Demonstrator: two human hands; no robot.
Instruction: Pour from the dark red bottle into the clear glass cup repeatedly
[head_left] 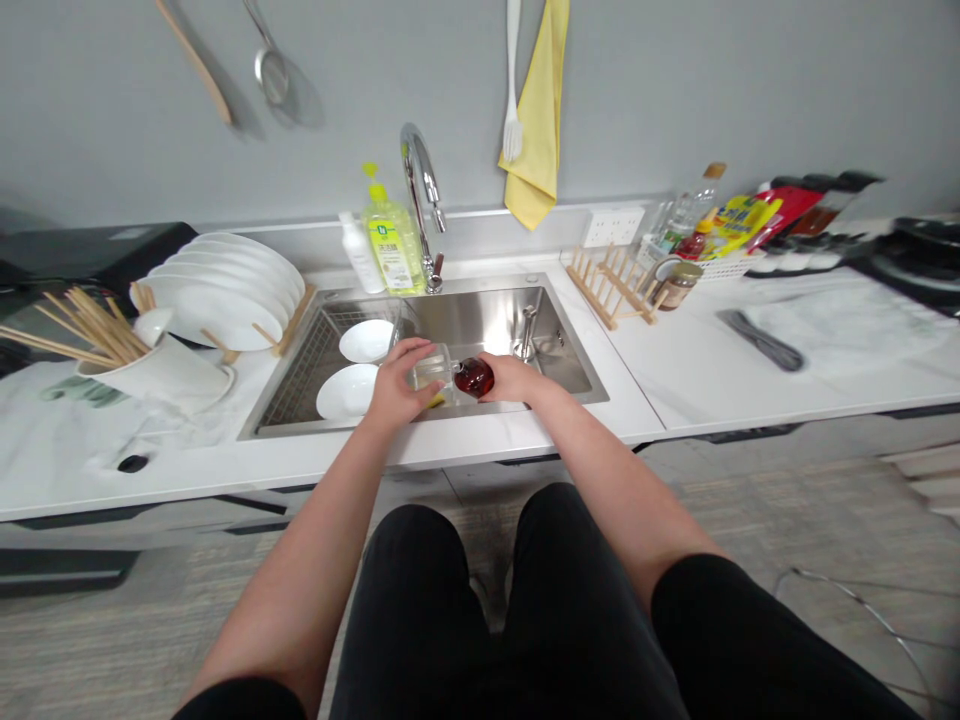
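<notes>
Over the front of the steel sink (495,310), my left hand (400,388) is closed around a small clear container (433,368). My right hand (511,378) grips a rounded bottle of dark red liquid (474,378), tipped on its side with its neck towards the container. The two meet or nearly meet; whether liquid is flowing cannot be made out. Something yellow (436,399) shows just below the container, partly hidden by my left fingers. Two white bowls (366,341) sit on the left side of the sink, near my left hand.
A chrome faucet (421,190) rises behind the sink, beside a yellow-green soap bottle (394,240). White plates (225,285) stand in a rack at left, near a white holder of chopsticks (161,378). To the right are a wooden rack (615,285), a jar (681,285) and several condiment bottles.
</notes>
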